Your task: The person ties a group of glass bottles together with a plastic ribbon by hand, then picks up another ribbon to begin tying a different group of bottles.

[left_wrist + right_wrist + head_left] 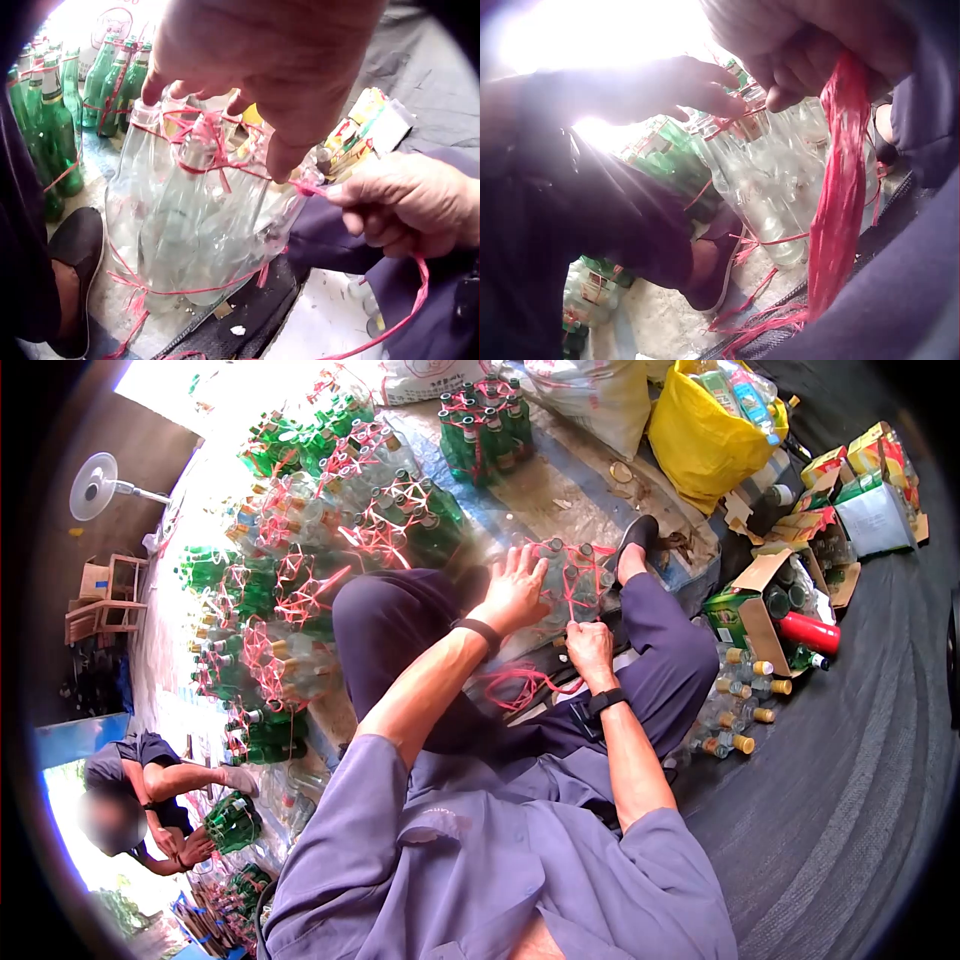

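A cluster of clear glass bottles (176,232) stands upright between the person's legs, bound by pink twine (217,159) around the necks and again low around the bodies. Over the bottle tops, the left hand (515,592) spreads its fingers, with fingertips right at the necks in the left wrist view. The right hand (590,648) pinches the twine beside the cluster's near side, drawn taut from the necks. From that hand a loose strand (836,217) hangs down, and more twine (520,685) lies in a tangle below the hands.
Tied green bottles (485,430) stand ahead, and many more bundles (290,580) crowd the left. A yellow bag (700,445) of bottles is at the upper right, near an open carton (750,595). Loose clear bottles (725,705) lie beside the right leg. Another person (165,780) crouches at lower left.
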The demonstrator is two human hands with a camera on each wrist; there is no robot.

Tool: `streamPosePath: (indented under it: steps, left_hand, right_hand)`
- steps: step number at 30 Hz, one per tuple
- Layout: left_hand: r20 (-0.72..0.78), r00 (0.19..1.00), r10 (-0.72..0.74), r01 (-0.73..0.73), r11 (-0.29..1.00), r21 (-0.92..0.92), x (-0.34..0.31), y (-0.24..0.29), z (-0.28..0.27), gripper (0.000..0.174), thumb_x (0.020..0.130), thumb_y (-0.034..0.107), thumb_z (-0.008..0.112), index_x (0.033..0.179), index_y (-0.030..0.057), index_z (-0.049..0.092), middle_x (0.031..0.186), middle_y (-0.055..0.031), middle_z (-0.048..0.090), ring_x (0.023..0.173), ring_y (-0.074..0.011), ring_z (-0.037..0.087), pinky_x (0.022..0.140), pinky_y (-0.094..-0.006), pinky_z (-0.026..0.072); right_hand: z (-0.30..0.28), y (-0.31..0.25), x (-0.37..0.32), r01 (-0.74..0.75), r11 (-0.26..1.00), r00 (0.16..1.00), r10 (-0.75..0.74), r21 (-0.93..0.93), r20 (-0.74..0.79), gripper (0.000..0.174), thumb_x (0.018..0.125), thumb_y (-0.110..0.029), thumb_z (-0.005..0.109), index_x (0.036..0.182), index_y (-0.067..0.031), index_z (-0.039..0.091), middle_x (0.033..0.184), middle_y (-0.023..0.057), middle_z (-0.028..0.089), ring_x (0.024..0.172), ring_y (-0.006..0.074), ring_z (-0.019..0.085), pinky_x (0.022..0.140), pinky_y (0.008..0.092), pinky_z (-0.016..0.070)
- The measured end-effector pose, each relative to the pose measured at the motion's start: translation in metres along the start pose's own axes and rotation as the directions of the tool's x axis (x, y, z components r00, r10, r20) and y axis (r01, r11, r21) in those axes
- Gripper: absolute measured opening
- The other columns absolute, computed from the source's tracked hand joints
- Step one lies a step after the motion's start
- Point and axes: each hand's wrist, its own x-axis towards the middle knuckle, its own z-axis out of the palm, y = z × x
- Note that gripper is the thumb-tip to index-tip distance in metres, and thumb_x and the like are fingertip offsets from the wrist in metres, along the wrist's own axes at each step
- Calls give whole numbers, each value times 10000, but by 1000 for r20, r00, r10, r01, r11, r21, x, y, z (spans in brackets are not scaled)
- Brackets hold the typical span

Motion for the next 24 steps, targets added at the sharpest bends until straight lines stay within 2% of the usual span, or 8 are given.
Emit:
streamPosePath:
  steps: [2, 4, 11, 18, 20, 24]
  left_hand:
    - [-23, 1000, -18, 19, 999, 40, 1, -2, 11, 871, 736, 364, 788, 1463, 75, 406, 1524, -258, 338, 1454, -442, 270, 1113, -617, 293]
    - [-40, 999, -23, 25, 999, 44, 1, -3, 20, 877, 737, 371, 790, 1468, 80, 403, 1522, -262, 339, 1456, -439, 268, 1116, -628, 277]
    - [-53, 995, -79, 79, 997, -7, 5, 4, 21, 885, 743, 446, 792, 1463, 85, 426, 1514, -281, 339, 1452, -445, 273, 1125, -655, 225]
    - [-115, 987, -114, 123, 990, 70, 12, 10, 40, 824, 750, 482, 778, 1408, 73, 494, 1476, -346, 340, 1432, -493, 276, 1109, -685, 213]
    - [-152, 983, -102, 119, 987, 104, 12, 11, 44, 767, 762, 472, 770, 1368, 70, 527, 1450, -377, 344, 1413, -512, 290, 1091, -695, 227]
    - [-159, 981, -112, 132, 984, 120, 15, 12, 46, 688, 770, 459, 763, 1299, 62, 573, 1430, -391, 355, 1393, -515, 317, 1071, -693, 254]
  right_hand:
    - [4, 5, 2, 35, 999, 999, -34, -22, 26, 352, 897, -231, 539, 719, 42, 670, 789, 257, 652, 806, 425, 666, 768, 493, 526]
    - [-3, -9, 0, -93, 995, 995, 92, 29, 35, 352, 896, -226, 526, 721, 44, 670, 794, 259, 653, 821, 424, 668, 779, 493, 527]
    - [-3, -6, -1, -77, 997, 996, 75, 26, 43, 340, 885, -212, 515, 720, 42, 669, 790, 250, 658, 811, 430, 668, 762, 488, 533]
    - [-5, -6, -2, -74, 996, 996, 71, 50, 54, 333, 887, -190, 522, 695, 41, 665, 767, 243, 657, 781, 421, 667, 741, 487, 532]
    - [-3, -1, -4, -25, 999, 1000, 25, 32, 5, 340, 892, -182, 525, 671, 42, 653, 739, 239, 650, 741, 423, 661, 719, 492, 529]
    - [-1, 13, -7, 38, 999, 999, -38, 23, 2, 342, 898, -166, 524, 651, 42, 638, 705, 239, 638, 711, 422, 655, 692, 497, 527]
